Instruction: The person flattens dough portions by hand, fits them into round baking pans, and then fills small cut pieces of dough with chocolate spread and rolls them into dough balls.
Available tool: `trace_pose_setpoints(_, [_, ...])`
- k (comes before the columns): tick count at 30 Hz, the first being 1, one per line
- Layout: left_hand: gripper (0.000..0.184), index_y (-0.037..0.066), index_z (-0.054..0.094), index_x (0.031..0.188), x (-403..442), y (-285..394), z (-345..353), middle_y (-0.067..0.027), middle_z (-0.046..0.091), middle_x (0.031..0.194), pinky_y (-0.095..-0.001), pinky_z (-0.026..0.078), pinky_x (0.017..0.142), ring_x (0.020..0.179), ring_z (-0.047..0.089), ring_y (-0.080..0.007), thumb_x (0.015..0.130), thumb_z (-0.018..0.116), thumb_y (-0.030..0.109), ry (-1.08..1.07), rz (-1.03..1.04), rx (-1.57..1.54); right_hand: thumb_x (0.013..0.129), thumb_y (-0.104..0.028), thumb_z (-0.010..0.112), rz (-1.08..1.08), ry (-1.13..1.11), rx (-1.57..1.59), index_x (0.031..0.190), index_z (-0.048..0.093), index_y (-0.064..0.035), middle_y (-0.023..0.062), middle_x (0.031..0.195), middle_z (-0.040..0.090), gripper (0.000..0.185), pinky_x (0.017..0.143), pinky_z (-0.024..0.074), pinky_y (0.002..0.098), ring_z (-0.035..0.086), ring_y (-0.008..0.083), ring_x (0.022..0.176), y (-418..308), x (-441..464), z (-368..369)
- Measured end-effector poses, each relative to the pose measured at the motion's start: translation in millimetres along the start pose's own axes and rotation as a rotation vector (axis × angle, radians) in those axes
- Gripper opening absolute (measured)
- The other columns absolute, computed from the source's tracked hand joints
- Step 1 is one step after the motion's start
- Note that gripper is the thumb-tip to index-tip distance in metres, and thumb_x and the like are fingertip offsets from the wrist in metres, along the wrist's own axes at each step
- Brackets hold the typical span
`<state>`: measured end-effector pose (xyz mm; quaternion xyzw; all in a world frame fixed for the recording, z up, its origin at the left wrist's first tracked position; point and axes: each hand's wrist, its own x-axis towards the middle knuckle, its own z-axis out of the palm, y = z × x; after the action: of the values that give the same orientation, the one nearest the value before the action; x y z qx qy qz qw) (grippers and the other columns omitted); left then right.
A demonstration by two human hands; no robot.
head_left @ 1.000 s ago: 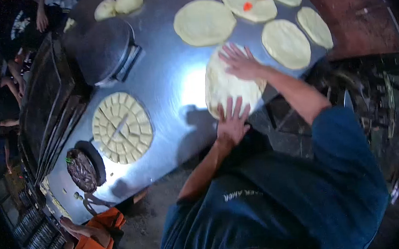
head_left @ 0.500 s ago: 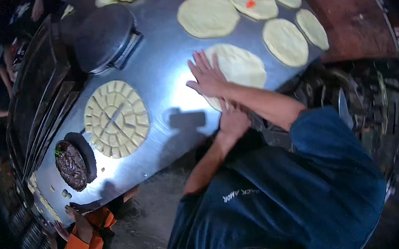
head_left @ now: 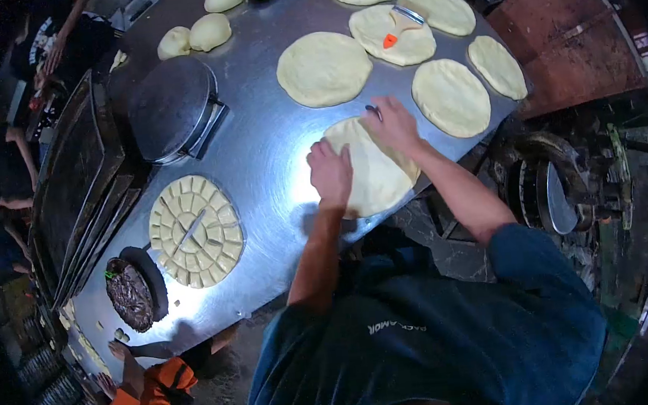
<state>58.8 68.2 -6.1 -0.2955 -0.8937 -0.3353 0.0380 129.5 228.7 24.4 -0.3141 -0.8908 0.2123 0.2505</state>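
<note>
A flat pale dough disc [head_left: 378,179] lies at the near edge of the metal table [head_left: 258,143]. My left hand [head_left: 331,173] is closed, its bent fingers gripping the disc's left edge. At the far right edge of the same disc is my right hand [head_left: 394,124], fingers pressed together, with a small dark thing at the fingertips that is too small to name. Beyond it lies another dough disc [head_left: 324,68], and to the right one more [head_left: 450,98]. An orange-tipped tool [head_left: 390,40] rests on a further disc [head_left: 378,23].
Left on the table are a scored dough round [head_left: 209,246], a dark oblong mass [head_left: 129,295], a round dark plate [head_left: 171,112] and stacked dark trays [head_left: 72,192]. Dough balls [head_left: 209,32] lie farther back. A co-worker in orange [head_left: 143,403] is at the lower left.
My hands have moved apart from their crossed position over the disc, left hand to its left edge, right hand to its far right edge. Both hands have gone from spread to closed.
</note>
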Motion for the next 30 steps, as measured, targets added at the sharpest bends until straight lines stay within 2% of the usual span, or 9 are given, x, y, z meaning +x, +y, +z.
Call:
trace_pose_setpoints(3, [0.023, 0.003, 0.055, 0.093, 25.1, -28.4, -3.5, -0.0151, 0.062, 0.082, -0.0384, 0.049, 0.065, 0.075, 0.062, -0.0293, 0.086, 0.066, 0.021, -0.217, -0.112, -0.357, 0.079, -0.035, 0.069, 0.227, -0.446, 0.099, 0.092, 0.064, -0.0041, 0.0185, 0.083, 0.066, 0.034, 0.073, 0.0493, 0.0408, 0.063, 0.0332, 0.080, 4.8, -4.0, -1.3])
trace_pose_setpoints(6, [0.021, 0.002, 0.055, 0.092, 57.5, -29.3, -82.9, -0.0091, 0.061, 0.074, -0.0328, 0.047, 0.064, 0.068, 0.058, -0.0186, 0.084, 0.068, 0.017, -0.278, -0.246, -0.617, 0.075, -0.031, 0.077, 0.402, -0.406, 0.322, 0.084, 0.065, -0.0019, 0.0038, 0.074, 0.064, 0.033, 0.063, 0.0461, 0.0275, 0.056, 0.0096, 0.069, 23.4, 30.3, -61.9])
trace_pose_setpoints(11, [0.024, 0.000, 0.057, 0.102, 100.4, 20.2, -131.6, -0.0060, 0.060, 0.085, -0.0265, 0.048, 0.068, 0.078, 0.056, -0.0109, 0.088, 0.066, 0.018, -0.238, 0.115, -0.741, 0.081, -0.024, 0.073, 0.090, -0.294, 0.491, 0.083, 0.065, -0.0015, 0.0014, 0.074, 0.062, 0.024, 0.062, 0.0443, 0.0278, 0.054, 0.0088, 0.068, -31.3, 61.7, -136.2])
trace_pose_setpoints(17, [0.021, 0.011, 0.068, 0.103, 50.6, -14.3, -131.7, -0.0112, 0.061, 0.094, -0.0355, 0.051, 0.076, 0.086, 0.061, -0.0275, 0.082, 0.065, 0.011, -0.471, 0.530, -0.202, 0.078, -0.024, 0.071, -0.318, -0.314, 0.181, 0.087, 0.066, -0.0063, 0.0113, 0.079, 0.063, 0.020, 0.069, 0.0473, 0.0364, 0.061, 0.0284, 0.072, 0.0, -0.8, -116.5])
trace_pose_setpoints(20, [0.019, 0.010, 0.068, 0.098, -24.4, -48.8, -113.1, -0.0112, 0.062, 0.093, -0.0416, 0.048, 0.082, 0.088, 0.059, -0.0316, 0.079, 0.065, 0.010, -0.636, 0.675, -0.089, 0.083, -0.028, 0.064, -0.128, -1.171, -0.023, 0.089, 0.067, -0.0079, 0.0113, 0.093, 0.066, 0.021, 0.074, 0.0475, 0.0405, 0.062, 0.0299, 0.086, 18.7, -44.6, -116.1])
trace_pose_setpoints(21, [0.020, 0.009, 0.067, 0.100, -43.4, -53.2, -105.0, -0.0114, 0.062, 0.092, -0.0427, 0.047, 0.083, 0.088, 0.058, -0.0319, 0.080, 0.065, 0.013, -0.569, 0.729, -0.084, 0.083, -0.028, 0.064, -0.104, -1.195, -0.016, 0.089, 0.067, -0.0079, 0.0113, 0.093, 0.066, 0.021, 0.074, 0.0475, 0.0405, 0.062, 0.0299, 0.086, 18.7, -48.1, -108.3])
trace_pose_setpoints(23, [0.030, 0.009, 0.064, 0.110, -54.4, -8.3, -102.1, -0.0117, 0.062, 0.103, -0.0475, 0.041, 0.095, 0.102, 0.056, -0.0316, 0.083, 0.064, 0.020, -0.538, 0.488, -0.228, 0.088, -0.030, 0.058, 0.095, -0.791, -0.020, 0.096, 0.066, -0.0070, 0.0154, 0.117, 0.060, 0.026, 0.087, 0.0468, 0.0427, 0.057, 0.0305, 0.110, 5.7, -40.5, -80.3])
trace_pose_setpoints(25, [0.050, 0.010, 0.052, 0.129, -77.4, 3.1, -60.8, -0.0151, 0.051, 0.130, -0.0580, 0.028, 0.105, 0.126, 0.042, -0.0342, 0.086, 0.061, 0.034, -0.564, 0.620, -0.005, 0.094, -0.038, 0.048, -0.420, -0.568, -0.174, 0.112, 0.060, -0.0055, 0.0186, 0.138, 0.046, 0.040, 0.105, 0.0329, 0.0516, 0.040, 0.0330, 0.131, -28.4, -29.4, -46.9])
trace_pose_setpoints(30, [0.074, 0.016, 0.027, 0.148, -108.4, 6.6, -43.7, -0.0145, 0.012, 0.156, -0.0663, 0.008, 0.109, 0.143, 0.009, -0.0407, 0.088, 0.051, 0.052, -0.747, 0.564, 0.227, 0.097, -0.047, 0.033, -0.276, -0.748, -0.304, 0.146, 0.027, -0.0085, 0.0148, 0.155, 0.016, 0.062, 0.113, 0.0078, 0.0570, 0.012, 0.0301, 0.144, -15.0, 27.1, 29.3])
